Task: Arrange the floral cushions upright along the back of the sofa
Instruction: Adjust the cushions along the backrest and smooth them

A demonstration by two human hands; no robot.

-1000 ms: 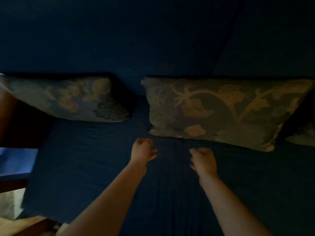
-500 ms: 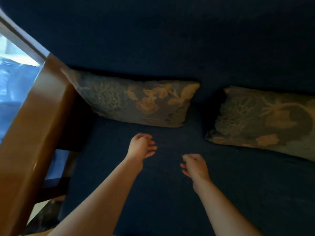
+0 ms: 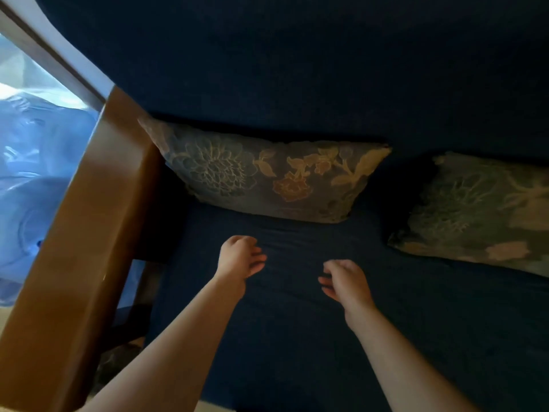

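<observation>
Against the sofa back (image 3: 297,69) two cushions (image 3: 267,179) are leaning already; both hands (image 3: 240,257) are hovering half-spread, holding nothing.

You see one floral cushion (image 3: 267,176) leaning on the dark blue sofa (image 3: 297,69) back at frame centre; a second cushion (image 3: 481,212) leans at the right edge
</observation>
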